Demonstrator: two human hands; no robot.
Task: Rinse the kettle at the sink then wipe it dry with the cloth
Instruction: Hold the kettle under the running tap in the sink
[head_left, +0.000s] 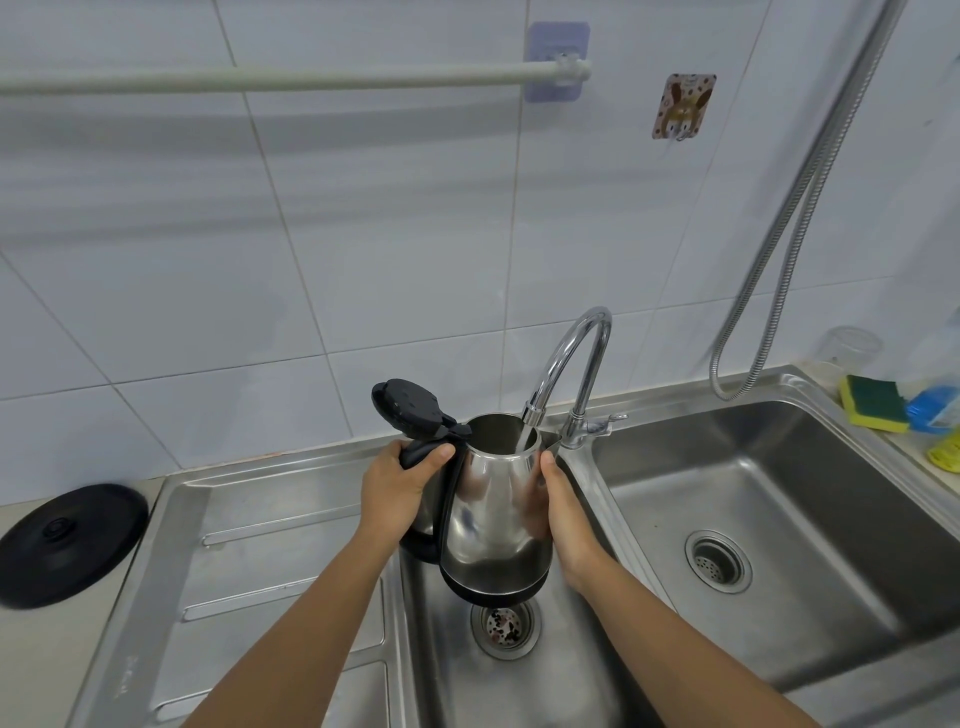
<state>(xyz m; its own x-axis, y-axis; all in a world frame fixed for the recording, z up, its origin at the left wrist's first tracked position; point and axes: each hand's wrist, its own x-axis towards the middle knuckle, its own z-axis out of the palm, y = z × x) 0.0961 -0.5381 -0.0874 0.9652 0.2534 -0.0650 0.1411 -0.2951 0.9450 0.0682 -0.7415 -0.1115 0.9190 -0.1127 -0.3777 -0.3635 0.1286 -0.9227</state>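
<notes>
Steel kettle (491, 512) held above sink (519, 691) drain, lid (410, 408) flipped open, under running tap (569, 364), left hand (400, 486) fingers wrapped round handle, right hand (563, 512) fingers pressed together against kettle's side.

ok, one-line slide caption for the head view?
Both hands hold the open-lidded steel kettle under the running faucet, filling it over the left sink basin.

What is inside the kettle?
Water from the tap is running into the open kettle, and shiny metal wall shows inside. The bottom and the water level are hidden.
</notes>
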